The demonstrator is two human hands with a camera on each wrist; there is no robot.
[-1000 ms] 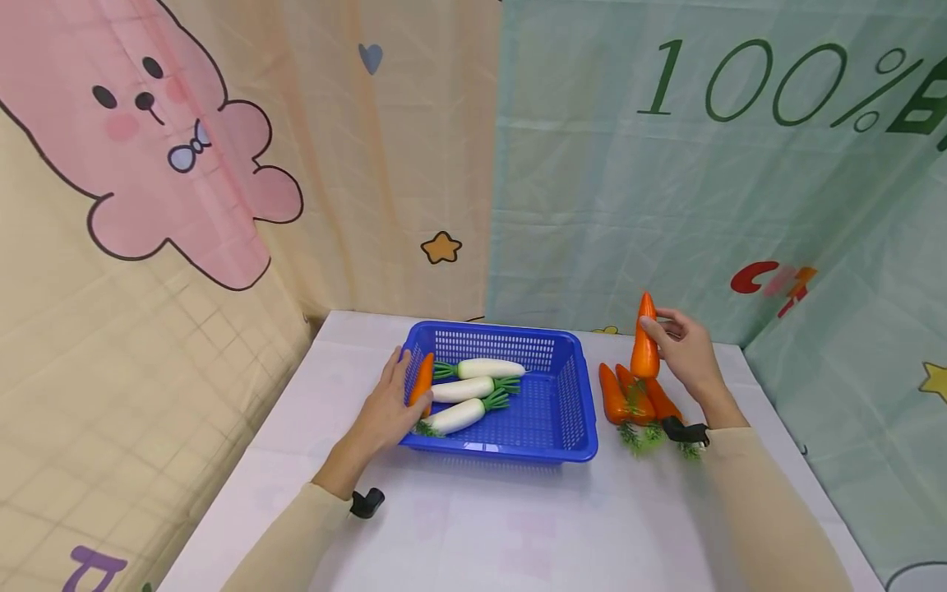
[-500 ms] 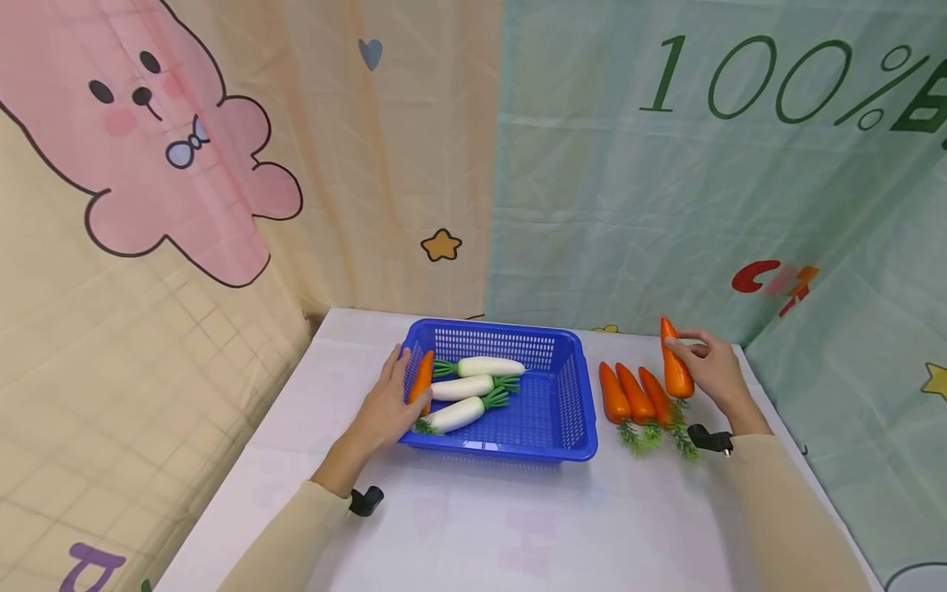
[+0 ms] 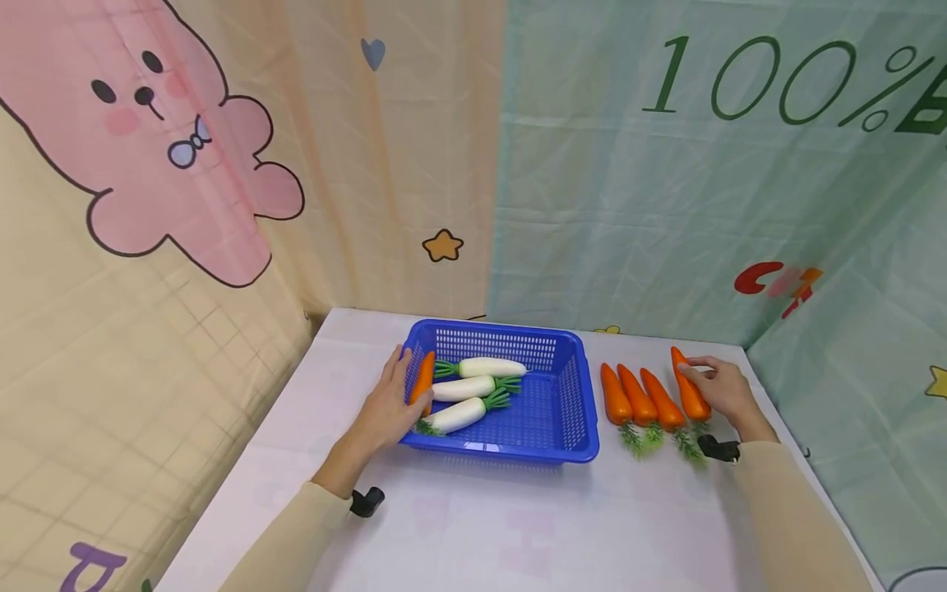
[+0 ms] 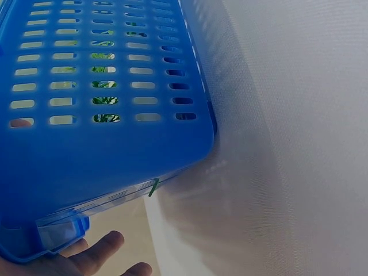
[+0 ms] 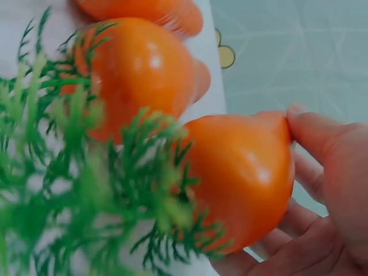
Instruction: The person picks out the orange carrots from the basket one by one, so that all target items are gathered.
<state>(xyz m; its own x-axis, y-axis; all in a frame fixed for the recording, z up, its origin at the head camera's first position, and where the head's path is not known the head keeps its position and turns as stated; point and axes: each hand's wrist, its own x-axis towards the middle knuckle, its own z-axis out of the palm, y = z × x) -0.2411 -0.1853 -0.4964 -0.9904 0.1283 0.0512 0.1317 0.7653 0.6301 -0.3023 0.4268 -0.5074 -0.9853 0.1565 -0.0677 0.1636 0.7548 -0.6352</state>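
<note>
White table under carrots, pastel curtains behind

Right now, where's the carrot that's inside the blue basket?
In the head view, the carrot is at the left end of the blue basket, between the left hand and the white radishes.

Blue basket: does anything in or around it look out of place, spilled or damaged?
One thing stands out: a lone carrot sits inside the blue basket, beside three white radishes, while the other four carrots are outside it, to the right. No spill or damage shows.
</note>
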